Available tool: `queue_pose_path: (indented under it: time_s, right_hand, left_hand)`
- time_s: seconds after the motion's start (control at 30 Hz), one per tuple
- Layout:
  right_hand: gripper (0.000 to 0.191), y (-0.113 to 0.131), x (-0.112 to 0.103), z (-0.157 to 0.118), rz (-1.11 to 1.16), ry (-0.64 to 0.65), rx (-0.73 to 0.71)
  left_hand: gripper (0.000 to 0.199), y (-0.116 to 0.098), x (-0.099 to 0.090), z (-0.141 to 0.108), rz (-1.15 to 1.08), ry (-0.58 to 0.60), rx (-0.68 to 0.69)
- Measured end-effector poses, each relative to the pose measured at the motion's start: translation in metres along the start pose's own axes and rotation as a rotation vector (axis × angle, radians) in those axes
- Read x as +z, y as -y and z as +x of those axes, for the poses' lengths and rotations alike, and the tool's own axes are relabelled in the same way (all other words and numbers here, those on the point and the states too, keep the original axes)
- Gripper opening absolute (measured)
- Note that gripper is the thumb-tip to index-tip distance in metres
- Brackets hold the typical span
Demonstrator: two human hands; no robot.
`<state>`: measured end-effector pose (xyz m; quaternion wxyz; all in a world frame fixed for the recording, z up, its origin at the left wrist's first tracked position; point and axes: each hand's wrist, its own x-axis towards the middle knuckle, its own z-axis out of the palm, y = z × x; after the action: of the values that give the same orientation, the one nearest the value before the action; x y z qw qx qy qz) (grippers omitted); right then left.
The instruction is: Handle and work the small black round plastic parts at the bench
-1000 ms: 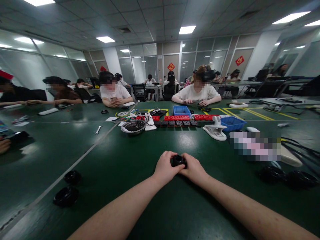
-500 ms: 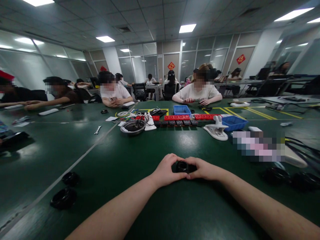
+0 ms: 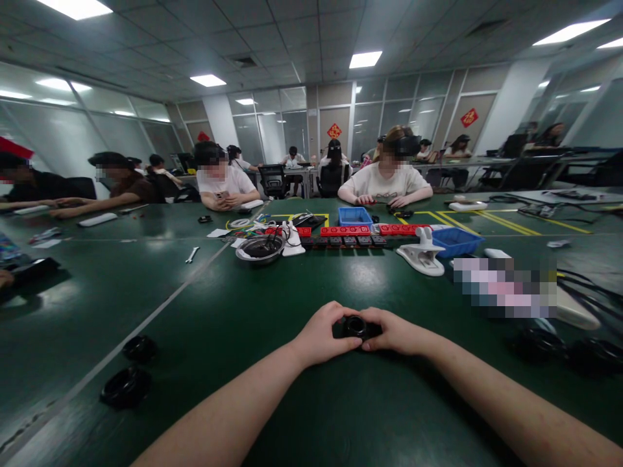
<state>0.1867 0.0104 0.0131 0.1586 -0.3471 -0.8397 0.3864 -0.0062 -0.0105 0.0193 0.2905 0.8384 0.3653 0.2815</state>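
Note:
A small black ring-shaped part with a round hole on top is held between both my hands on the green table. My left hand curls round its left side, thumb at the front and fingers behind. From the right, my right hand grips it in the same way, so the fingertips of both hands nearly meet. Its lower part and far side are partly hidden by my fingers. Two similar black rings lie at the left, a nearer ring and a farther ring.
More black rings lie at the right. Farther off are a metal bowl with cables, red power strips, a white clip stand, a blue bin and a wrench. People sit across the table.
The view has shifted very slightly. Both my hands stay around the black part in nearly the same place; the fingertips have moved a little.

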Motion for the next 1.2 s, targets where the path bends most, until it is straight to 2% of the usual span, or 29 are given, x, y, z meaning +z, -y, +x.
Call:
queue_pose_path:
  time_s: [0.23,0.33,0.53,0.63,0.7,0.77,0.87,0.93,1.0,1.2]
  right_hand:
    - [0.031,-0.001,0.003,0.001,0.114,-0.011,0.059]
    - [0.03,-0.004,0.009,0.003,0.135,-0.058,0.115]
    - [0.033,-0.002,0.033,0.012,-0.246,-0.413,0.279]
    - [0.025,0.003,0.04,0.015,-0.378,-0.482,0.296]
    - [0.025,0.004,0.039,0.014,-0.372,-0.464,0.243]
    - [0.035,0.005,0.032,0.01,-0.287,-0.402,0.141]
    - [0.045,0.004,0.017,0.005,-0.097,-0.212,0.015]
    - [0.04,0.005,0.007,0.001,0.022,-0.075,0.003]
    - [0.037,0.005,0.002,0.0,0.103,0.007,0.02]
    - [0.038,-0.001,0.002,0.001,0.059,-0.007,0.028]
  left_hand:
    - [0.039,0.001,0.004,0.001,-0.013,-0.023,-0.097]
    - [0.038,0.001,0.007,0.002,-0.01,-0.051,-0.14]
    - [0.036,0.003,0.018,0.004,0.021,-0.23,-0.249]
    - [0.034,0.003,0.021,0.004,0.03,-0.296,-0.27]
    - [0.033,0.003,0.02,0.003,0.027,-0.296,-0.261]
    - [0.033,0.003,0.017,0.003,0.006,-0.255,-0.235]
    - [0.037,0.006,0.011,0.004,-0.031,-0.141,-0.18]
    - [0.04,0.009,0.008,0.004,-0.049,-0.068,-0.147]
    - [0.042,0.011,0.006,0.004,-0.062,-0.028,-0.126]
    - [0.042,0.012,0.008,0.004,-0.097,-0.026,-0.122]
